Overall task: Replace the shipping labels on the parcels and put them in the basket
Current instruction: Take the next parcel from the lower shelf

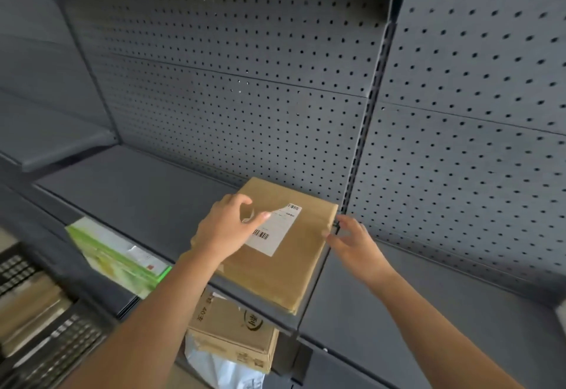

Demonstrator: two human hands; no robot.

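Grey pegboard shelving (245, 82) fills most of what I see, with a flat metal shelf (137, 198) running across the middle. Brown parcel (284, 272) lies flat on that shelf by the upright post, its near edge hanging a bit over the front lip, and a white label (272, 235) is stuck on its top face. Left hand (223, 229) reaches in from below over the parcel's left half, wrist straight, fingers bent, one fingertip (266, 214) down on the label's upper left part and the thumb curled just above it. I can't tell if it has hold of the label's corner, since the hand covers that corner. Right hand (355, 244) comes in from the right, fingers (332, 237) loosely spread and holding nothing, tips at the parcel's right edge; blur keeps me from saying whether they touch. Label print is unreadable, only barcodes show. Lower left is smeared: a green box (113, 260) on a lower shelf and a black basket (70, 339) with brownish contents I can't make out, cut off by the frame edge. Under the shelf sits a cardboard box (229, 324), partly hidden by my left forearm, on a white bag (220, 370).
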